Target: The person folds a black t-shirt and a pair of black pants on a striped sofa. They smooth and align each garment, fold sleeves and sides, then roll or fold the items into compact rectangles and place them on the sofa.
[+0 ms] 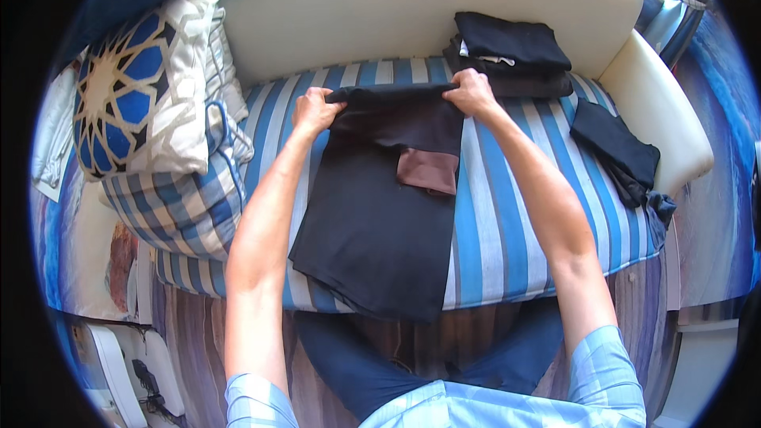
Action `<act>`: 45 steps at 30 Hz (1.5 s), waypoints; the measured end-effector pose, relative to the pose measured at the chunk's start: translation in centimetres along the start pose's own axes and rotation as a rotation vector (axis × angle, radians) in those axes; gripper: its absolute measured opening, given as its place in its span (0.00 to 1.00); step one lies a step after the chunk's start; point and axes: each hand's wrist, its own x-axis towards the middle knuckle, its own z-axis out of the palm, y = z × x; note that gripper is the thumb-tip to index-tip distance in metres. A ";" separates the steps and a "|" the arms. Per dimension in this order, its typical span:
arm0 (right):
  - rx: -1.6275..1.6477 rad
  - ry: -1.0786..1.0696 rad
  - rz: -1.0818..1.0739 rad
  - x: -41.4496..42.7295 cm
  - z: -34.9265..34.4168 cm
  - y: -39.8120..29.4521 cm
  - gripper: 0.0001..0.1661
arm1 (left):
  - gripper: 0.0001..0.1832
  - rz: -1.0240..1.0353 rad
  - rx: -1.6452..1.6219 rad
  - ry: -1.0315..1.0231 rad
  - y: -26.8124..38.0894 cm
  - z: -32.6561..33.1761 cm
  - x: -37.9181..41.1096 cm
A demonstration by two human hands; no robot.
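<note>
A black garment (380, 238) lies lengthwise on the striped seat of a sofa, its lower end reaching over the front edge. My left hand (315, 110) pinches its far left corner between thumb and fingers. At the far right corner, my right hand (471, 93) grips the same folded edge, so the edge is stretched straight between both hands. A brown fabric piece (428, 171) shows on the garment's right side; whether it is a pocket or a folded-out part, I cannot tell. The garment's underside is hidden.
Behind my right hand sits a stack of folded dark clothes (511, 44) against the cream backrest (357, 6). More dark clothing (618, 145) lies by the right armrest (660, 107). A patterned cushion (142, 95) and a checked cushion (178, 208) fill the left end of the striped seat (499, 249).
</note>
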 end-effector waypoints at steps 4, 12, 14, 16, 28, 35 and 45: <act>-0.037 0.122 -0.036 1.4 2.7 1.7 0.26 | 0.29 -0.082 -0.001 0.174 1.5 1.9 1.5; 0.401 0.577 -0.359 -0.9 10.6 7.3 0.20 | 0.39 -0.021 -0.223 0.549 -3.5 11.0 4.0; 0.390 0.591 -0.326 -1.3 11.4 7.1 0.17 | 0.40 -0.023 -0.279 0.615 -4.7 11.0 3.0; 0.404 0.638 -0.329 -0.9 11.2 7.5 0.16 | 0.46 -0.052 -0.613 0.496 -4.3 9.8 2.6; 0.512 0.314 -0.037 -15.4 7.7 7.7 0.29 | 0.36 -0.067 0.220 0.114 -10.0 -1.3 -22.1; 0.068 0.051 -0.751 -39.3 5.2 4.3 0.42 | 0.39 -0.194 -0.202 0.031 -7.1 -2.2 -25.8; 0.015 0.201 -0.737 -40.1 9.0 4.5 0.28 | 0.40 -0.337 -0.731 0.175 -8.4 -0.6 -28.3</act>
